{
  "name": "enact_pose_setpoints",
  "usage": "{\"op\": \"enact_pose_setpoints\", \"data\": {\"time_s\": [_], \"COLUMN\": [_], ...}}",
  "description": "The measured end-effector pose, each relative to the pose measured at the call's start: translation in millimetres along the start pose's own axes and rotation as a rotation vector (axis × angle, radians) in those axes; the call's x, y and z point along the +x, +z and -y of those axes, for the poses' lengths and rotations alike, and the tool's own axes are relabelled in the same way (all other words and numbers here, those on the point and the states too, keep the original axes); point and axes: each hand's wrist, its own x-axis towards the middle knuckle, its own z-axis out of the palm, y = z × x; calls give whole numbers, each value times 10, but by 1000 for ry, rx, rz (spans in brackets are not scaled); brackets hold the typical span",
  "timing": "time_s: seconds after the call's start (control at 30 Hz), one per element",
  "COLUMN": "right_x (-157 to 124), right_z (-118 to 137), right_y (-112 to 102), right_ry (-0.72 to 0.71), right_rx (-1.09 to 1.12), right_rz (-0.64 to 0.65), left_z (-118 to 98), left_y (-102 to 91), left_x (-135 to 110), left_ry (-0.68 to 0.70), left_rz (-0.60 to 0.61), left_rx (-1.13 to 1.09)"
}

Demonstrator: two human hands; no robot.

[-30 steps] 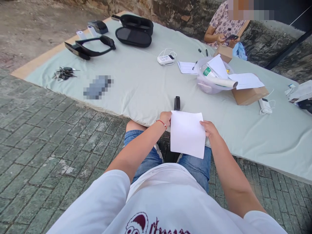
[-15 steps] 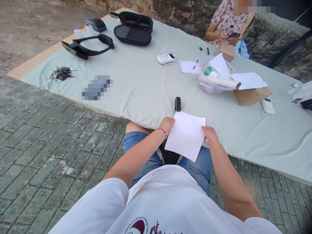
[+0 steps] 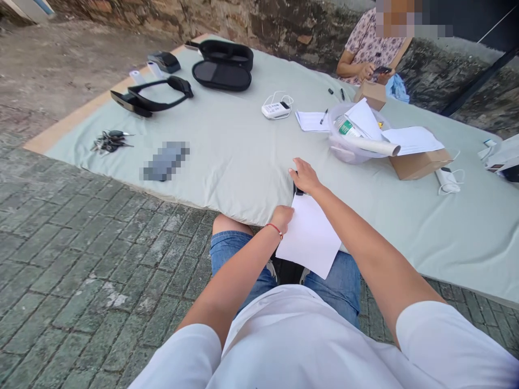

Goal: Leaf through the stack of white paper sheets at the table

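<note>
Our left hand (image 3: 283, 218) pinches the white sheet (image 3: 312, 240) over our lap, just off the mat's (image 3: 243, 151) near edge. Our right hand (image 3: 305, 177) lies half-curled over the black stapler (image 3: 298, 190) at that edge; we cannot tell whether it grips.

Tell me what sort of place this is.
Probably an outdoor yard used as a makeshift workspace: grey paving blocks, a rough stone wall, and a cloth-covered surface holding a cardboard box and keys.

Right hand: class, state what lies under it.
Under the right hand a small black object peeks out beside the white sheet, on the pale mat. The hand covers most of it, so its shape is hidden.
</note>
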Motion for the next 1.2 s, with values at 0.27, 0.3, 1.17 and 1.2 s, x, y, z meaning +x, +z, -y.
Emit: {"op": "enact_pose_setpoints", "data": {"time_s": [0.27, 0.3, 1.17, 1.2], "right_x": [9, 3, -3230, -3212], "right_z": [89, 92, -274, -266], "right_y": [482, 493, 269, 334], "right_ry": [61, 60, 692, 696], "right_rx": [-120, -120, 929, 926], "right_rz": [-18, -33, -338, -352], "left_z": [-94, -105, 268, 255], "left_y": [45, 50, -641, -643], "left_x": [-99, -105, -748, -759], "left_ry": [-56, -56, -232, -230], "left_rz": [-57, -59, -19, -27], "left_rx": [131, 136, -254, -261]}}
